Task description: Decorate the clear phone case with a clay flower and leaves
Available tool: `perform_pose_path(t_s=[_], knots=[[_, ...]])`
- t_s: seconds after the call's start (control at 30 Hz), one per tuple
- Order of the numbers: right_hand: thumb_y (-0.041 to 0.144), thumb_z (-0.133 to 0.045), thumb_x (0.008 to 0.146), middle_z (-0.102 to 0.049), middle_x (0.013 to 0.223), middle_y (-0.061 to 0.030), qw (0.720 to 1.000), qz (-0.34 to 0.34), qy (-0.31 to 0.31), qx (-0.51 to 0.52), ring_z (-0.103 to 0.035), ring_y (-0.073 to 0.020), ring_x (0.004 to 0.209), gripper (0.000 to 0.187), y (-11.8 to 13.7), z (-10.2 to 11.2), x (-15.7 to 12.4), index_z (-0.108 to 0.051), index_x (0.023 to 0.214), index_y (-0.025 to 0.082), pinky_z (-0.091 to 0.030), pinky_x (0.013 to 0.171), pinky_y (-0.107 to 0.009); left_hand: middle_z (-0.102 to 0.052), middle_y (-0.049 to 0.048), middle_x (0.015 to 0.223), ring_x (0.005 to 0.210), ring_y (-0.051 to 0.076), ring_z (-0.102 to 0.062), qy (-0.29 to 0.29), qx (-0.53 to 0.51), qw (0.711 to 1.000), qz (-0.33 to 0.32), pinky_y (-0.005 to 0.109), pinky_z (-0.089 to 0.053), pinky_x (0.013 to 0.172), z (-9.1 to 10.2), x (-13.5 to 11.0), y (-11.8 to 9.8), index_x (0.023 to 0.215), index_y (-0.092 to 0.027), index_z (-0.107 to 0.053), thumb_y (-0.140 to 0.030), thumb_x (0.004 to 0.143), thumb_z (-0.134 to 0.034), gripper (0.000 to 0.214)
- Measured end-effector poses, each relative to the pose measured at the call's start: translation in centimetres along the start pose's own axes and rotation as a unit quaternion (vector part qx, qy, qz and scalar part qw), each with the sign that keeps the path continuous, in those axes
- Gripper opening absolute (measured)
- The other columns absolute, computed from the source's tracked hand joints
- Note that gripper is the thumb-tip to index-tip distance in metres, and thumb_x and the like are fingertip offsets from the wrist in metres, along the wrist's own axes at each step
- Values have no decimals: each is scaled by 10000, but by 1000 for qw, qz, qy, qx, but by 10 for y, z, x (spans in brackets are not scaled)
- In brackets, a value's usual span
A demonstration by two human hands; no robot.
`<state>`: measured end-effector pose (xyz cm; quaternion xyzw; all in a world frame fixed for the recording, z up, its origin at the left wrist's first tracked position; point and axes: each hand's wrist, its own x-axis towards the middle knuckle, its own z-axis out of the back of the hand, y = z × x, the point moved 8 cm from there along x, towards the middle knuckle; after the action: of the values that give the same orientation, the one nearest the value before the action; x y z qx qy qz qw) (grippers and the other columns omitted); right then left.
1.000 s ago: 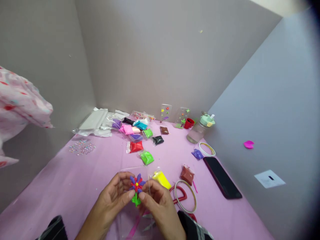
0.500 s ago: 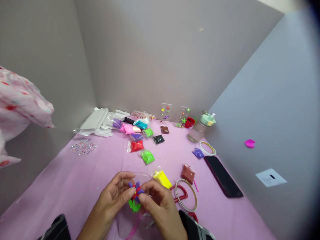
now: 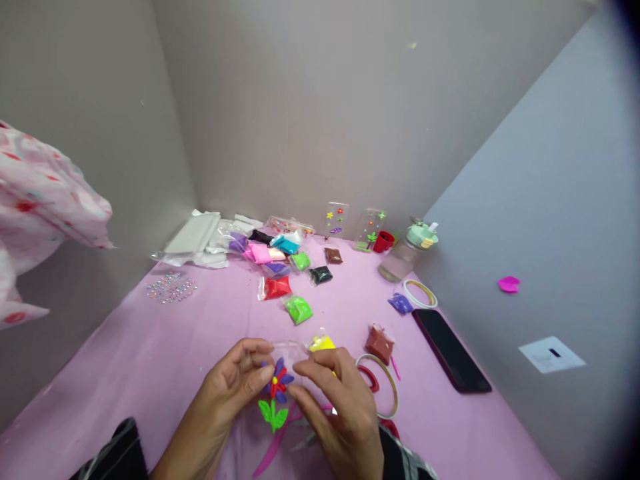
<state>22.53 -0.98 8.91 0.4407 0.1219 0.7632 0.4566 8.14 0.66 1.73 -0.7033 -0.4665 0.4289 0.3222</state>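
Head view: flower (image 3: 276,385) (purple-petalled) between hands (image 3: 227,383) (image 3: 346,397)

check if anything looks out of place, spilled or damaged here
A bright pink piece on the right-hand wall, above the white wall plate, looks out of place: most craft things lie on the pink table. I see no clear spill; the red-and-purple flower, partly covered, shows no obvious break.

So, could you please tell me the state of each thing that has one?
Clear case, held in the left hand
Flower, on the case
Right hand, fingers slightly parted, near the flower
Phone, face up, dark
Bottle, upright, lid on
Yellow packet, partly hidden behind the right hand
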Motion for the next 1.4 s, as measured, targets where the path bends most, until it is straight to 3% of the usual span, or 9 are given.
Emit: perform_pose_path(t_s=[0.2,0.47,0.67,0.97,1.4], knots=[[146,-607,914,-587,868,-56,999,40,2,-28,-575,-171,784,139,7,-1,0,-676,1017,208,-473,658,-286,-641,-24,946,862,144,-594,-2,13,1000,-12,223,-482,760,1,2,-1,1007,-251,-603,-366,809,-738,266],[139,-627,898,-593,885,-65,999,47,10,-26,-562,-174,788,136,8,-3,-1,-660,1022,184,-464,662,-286,-634,-32,947,888,144,-588,-6,29,999,-17,214,-474,761,4,4,1,1013,-262,-598,-393,801,-740,287],[137,-618,900,-597,856,-69,997,64,4,-51,-550,-176,758,117,11,-4,2,-655,1006,170,-459,643,-289,-581,-44,801,855,155,-582,-14,54,998,-21,216,-460,715,8,6,4,1028,-263,-605,-413,788,-744,316],[146,-614,906,-613,838,-70,994,85,0,-63,-546,-172,741,91,15,-4,1,-660,982,169,-465,643,-285,-600,-19,945,909,163,-556,-2,61,998,-14,236,-448,733,6,7,5,1029,-254,-572,-428,804,-725,324],[159,-618,908,-621,798,-55,991,105,0,-80,-548,-161,705,47,19,-3,2,-663,913,170,-478,658,-282,-570,-33,922,883,146,-539,8,67,998,-11,230,-443,755,4,6,7,1033,-259,-561,-419,821,-710,305]])
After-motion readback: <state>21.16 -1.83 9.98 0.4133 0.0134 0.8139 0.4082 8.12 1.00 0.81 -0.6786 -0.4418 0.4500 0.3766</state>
